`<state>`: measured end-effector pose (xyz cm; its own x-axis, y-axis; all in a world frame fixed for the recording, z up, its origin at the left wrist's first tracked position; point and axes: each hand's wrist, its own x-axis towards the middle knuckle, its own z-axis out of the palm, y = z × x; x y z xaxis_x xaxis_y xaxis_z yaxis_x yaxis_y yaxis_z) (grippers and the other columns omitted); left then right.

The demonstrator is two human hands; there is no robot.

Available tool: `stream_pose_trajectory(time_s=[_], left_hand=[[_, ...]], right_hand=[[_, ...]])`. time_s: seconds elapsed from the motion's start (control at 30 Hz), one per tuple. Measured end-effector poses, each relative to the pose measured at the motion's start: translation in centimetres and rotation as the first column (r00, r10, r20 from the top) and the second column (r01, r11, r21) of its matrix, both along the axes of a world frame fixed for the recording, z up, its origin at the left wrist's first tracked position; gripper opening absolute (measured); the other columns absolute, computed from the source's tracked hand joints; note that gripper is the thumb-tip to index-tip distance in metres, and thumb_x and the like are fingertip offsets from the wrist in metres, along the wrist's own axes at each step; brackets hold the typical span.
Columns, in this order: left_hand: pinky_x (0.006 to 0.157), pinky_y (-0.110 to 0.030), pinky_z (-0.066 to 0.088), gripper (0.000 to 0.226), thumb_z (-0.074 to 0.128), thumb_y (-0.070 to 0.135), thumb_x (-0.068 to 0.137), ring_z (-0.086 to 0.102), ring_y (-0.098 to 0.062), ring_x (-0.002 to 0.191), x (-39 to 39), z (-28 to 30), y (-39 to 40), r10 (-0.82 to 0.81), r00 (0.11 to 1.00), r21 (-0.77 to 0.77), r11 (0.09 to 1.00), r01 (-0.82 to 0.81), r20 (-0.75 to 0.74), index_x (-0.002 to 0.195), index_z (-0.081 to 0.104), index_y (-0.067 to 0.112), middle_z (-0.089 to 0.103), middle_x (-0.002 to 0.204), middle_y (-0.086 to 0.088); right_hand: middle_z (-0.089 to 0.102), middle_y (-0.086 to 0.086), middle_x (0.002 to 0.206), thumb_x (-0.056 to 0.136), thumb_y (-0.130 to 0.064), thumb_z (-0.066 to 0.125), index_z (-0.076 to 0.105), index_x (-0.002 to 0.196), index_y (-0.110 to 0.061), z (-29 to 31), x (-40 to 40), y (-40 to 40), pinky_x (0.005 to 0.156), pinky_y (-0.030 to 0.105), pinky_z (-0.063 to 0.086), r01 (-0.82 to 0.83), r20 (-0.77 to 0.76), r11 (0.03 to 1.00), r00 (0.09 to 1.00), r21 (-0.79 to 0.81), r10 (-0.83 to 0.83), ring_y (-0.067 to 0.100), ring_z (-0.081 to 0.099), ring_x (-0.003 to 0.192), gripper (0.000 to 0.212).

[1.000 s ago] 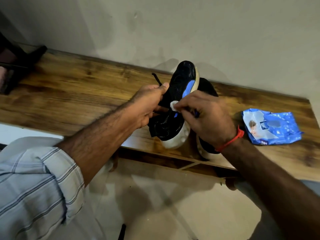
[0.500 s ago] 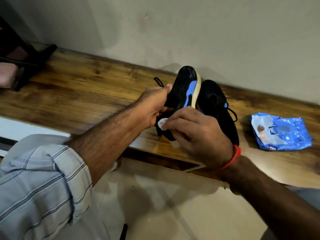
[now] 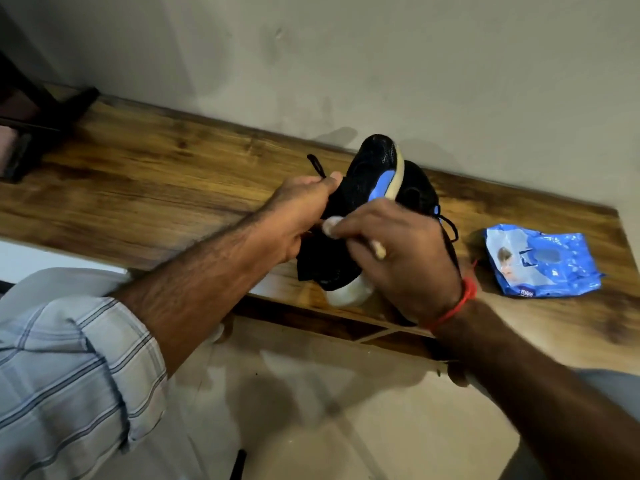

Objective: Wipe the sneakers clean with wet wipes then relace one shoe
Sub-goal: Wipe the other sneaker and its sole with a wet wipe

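Sneaker (image 3: 367,181), black mesh with a pale sole, now shows its white heel; left hand (image 3: 298,216) grips it, right hand (image 3: 398,251) pinches a crumpled wipe (image 3: 330,226).

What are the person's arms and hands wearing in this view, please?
The left arm has a light blue checked sleeve rolled up to the elbow, leaving the forearm and left hand bare. The right hand is bare, with a red thread band round the wrist.

right hand (image 3: 401,258) | slid wipe (image 3: 330,226) back up the sneaker (image 3: 363,188) side (slightly) | heel sole visible again
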<state>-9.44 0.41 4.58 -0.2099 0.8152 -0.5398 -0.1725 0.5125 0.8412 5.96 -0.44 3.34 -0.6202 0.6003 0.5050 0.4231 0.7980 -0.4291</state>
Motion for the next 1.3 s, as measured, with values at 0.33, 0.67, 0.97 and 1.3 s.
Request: stream_pose_trajectory(time_s=[0.33, 0.67, 0.97, 1.3], left_hand=[[0.038, -0.011, 0.035, 0.031, 0.054, 0.031, 0.105, 0.050, -0.004, 0.035, -0.2, -0.5, -0.1, -0.019, 0.999, 0.052, 0.998, 0.021, -0.035, 0.080, 0.063, 0.014, 0.060, 0.064, 0.001], [0.034, -0.009, 0.030, 0.033, 0.052, 0.033, 0.106, 0.049, -0.004, 0.030, -0.4, -0.5, -0.2, -0.066, 0.995, 0.027, 0.997, 0.069, -0.080, 0.078, 0.059, 0.017, 0.057, 0.053, 0.010], [0.036, -0.012, 0.036, 0.031, 0.050, 0.031, 0.107, 0.052, -0.004, 0.032, -0.3, -0.8, 0.1, 0.015, 0.999, -0.017, 1.000, -0.016, -0.045, 0.084, 0.061, 0.015, 0.061, 0.068, 0.002], [0.076, -0.031, 0.053, 0.036, 0.045, 0.035, 0.108, 0.067, -0.023, 0.084, -0.1, -2.6, 2.1, 0.098, 0.991, -0.042, 0.994, -0.102, -0.088, 0.121, 0.062, 0.007, 0.069, 0.099, -0.008]], right_hand=[[0.070, 0.008, 0.096, 0.084, 0.004, 0.071, 0.075, 0.100, -0.004, -0.4, -0.6, -0.9, 0.083, 0.029, 0.054, -0.078, 0.030, 0.997, 0.997, 0.020, 0.078, 0.020, 0.066, 0.088, 0.018], [0.072, 0.007, 0.094, 0.085, 0.002, 0.072, 0.077, 0.096, -0.005, -0.2, -0.1, -0.7, 0.083, 0.024, 0.053, -0.154, 0.046, 0.988, 0.987, -0.009, 0.155, 0.019, 0.068, 0.086, 0.013], [0.070, 0.010, 0.093, 0.085, 0.002, 0.070, 0.075, 0.097, -0.003, -0.3, -0.5, -1.2, 0.081, 0.030, 0.054, -0.164, 0.082, 0.986, 0.983, 0.025, 0.161, 0.023, 0.067, 0.087, 0.014], [0.068, 0.013, 0.093, 0.084, 0.003, 0.068, 0.073, 0.099, 0.000, -0.7, -0.9, -2.0, 0.081, 0.033, 0.050, -0.268, 0.203, 0.962, 0.946, 0.053, 0.252, 0.028, 0.064, 0.086, 0.016]])
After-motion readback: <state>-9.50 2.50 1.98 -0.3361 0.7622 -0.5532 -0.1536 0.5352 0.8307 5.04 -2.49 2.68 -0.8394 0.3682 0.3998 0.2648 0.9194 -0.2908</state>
